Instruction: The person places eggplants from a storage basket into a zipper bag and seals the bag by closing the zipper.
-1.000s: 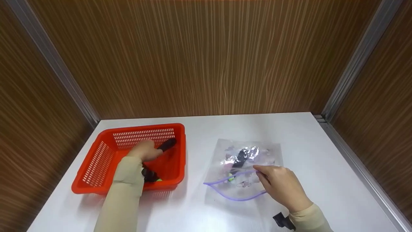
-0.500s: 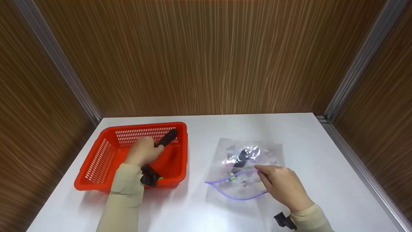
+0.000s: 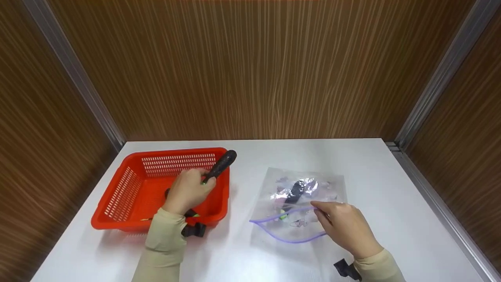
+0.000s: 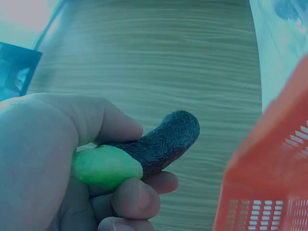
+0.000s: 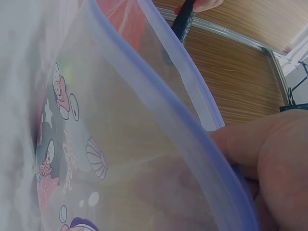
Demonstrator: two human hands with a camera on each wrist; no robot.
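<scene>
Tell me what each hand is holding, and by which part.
Left hand: eggplant, gripped where its green cap meets the dark body. Right hand: clear zip bag, pinched by its purple rim.

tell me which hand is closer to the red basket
Left. The left hand, gripping a dark green-ended item, is over the red basket in the head view; the right hand is off to its right, pinching the clear bag.

Gap between basket (image 3: 117, 225) and bag (image 3: 270, 211)
</scene>
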